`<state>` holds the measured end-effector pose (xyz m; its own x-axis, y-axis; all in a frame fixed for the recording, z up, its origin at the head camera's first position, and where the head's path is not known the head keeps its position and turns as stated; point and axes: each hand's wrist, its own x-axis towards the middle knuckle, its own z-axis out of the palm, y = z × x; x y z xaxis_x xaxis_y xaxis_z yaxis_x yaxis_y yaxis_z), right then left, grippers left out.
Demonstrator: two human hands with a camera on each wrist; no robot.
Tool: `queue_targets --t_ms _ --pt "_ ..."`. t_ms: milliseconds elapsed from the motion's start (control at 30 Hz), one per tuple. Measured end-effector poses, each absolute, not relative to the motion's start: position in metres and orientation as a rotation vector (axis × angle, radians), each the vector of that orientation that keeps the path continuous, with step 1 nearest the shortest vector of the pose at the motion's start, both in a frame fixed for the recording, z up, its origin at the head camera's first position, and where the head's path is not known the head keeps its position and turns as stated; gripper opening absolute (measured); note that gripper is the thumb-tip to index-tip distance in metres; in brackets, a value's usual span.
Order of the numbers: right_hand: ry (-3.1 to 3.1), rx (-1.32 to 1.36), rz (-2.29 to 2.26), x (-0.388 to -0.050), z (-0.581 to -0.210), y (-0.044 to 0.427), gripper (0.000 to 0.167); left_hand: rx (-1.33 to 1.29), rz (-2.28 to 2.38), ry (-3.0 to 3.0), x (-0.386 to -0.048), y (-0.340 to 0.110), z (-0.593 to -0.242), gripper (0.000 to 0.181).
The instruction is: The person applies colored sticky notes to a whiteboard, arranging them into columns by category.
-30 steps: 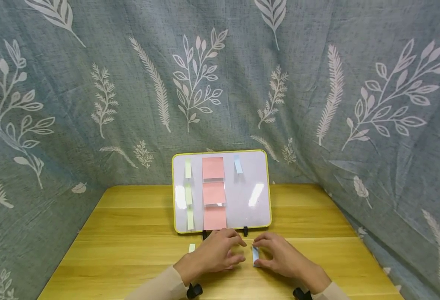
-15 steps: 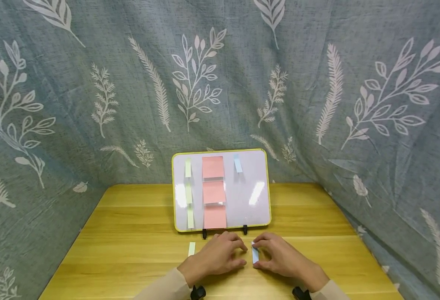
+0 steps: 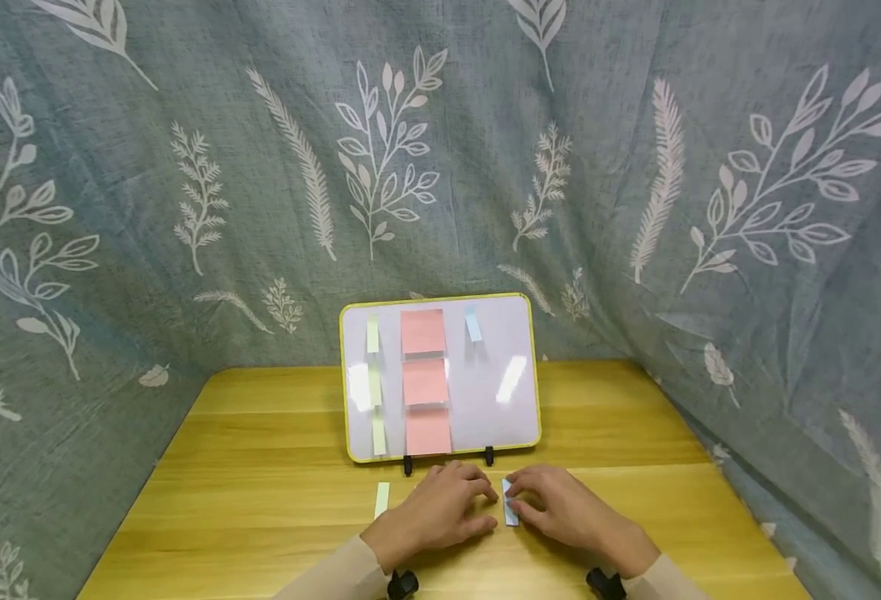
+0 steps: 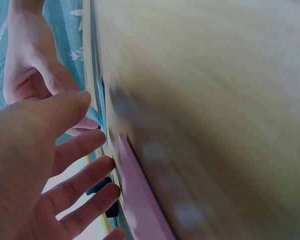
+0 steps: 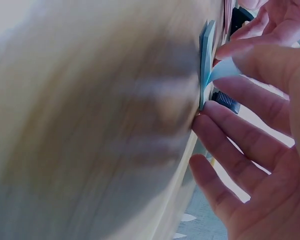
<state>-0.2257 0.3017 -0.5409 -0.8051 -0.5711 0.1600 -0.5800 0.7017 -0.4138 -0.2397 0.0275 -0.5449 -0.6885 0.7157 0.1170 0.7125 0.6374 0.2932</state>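
My right hand (image 3: 560, 504) is at a narrow blue sticky note pad (image 3: 511, 515) on the table. In the right wrist view its thumb and index finger pinch a blue sticky note (image 5: 224, 70) that curls up from the pad. Other fingertips of that hand touch the pad's end and the table. Just left of the blue pad, my left hand (image 3: 448, 508) holds nothing, its fingers spread and slightly bent. A pink sticky note pad (image 4: 140, 192) lies by its fingertips in the left wrist view, mostly hidden by the hand from above.
A yellow-rimmed whiteboard (image 3: 493, 383) leans on black feet behind my hands. It carries three pale green strips (image 3: 373, 335), three pink squares (image 3: 425, 382) and one blue strip (image 3: 473, 324). A green sticky note pad (image 3: 382, 498) lies left of my left hand.
My right thumb has drawn up along the blue pad toward the index finger, lifting a note. My left hand has shifted slightly to the right, and the head view has tilted a little.
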Motion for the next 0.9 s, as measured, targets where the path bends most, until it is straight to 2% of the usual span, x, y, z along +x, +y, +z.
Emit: queue_targets --t_ms 300,667,900 --pt "-2.860 0.850 0.778 -0.227 -0.542 0.298 0.008 1.161 0.556 2.910 -0.245 0.039 -0.547 0.034" --pt "-2.828 0.779 0.816 -0.232 -0.543 0.298 0.017 0.997 0.596 3.001 -0.249 0.062 -0.539 0.044" --pt "-2.830 0.755 0.826 -0.232 -0.546 0.298 0.013 0.983 0.571 3.035 -0.247 0.067 -0.544 0.047"
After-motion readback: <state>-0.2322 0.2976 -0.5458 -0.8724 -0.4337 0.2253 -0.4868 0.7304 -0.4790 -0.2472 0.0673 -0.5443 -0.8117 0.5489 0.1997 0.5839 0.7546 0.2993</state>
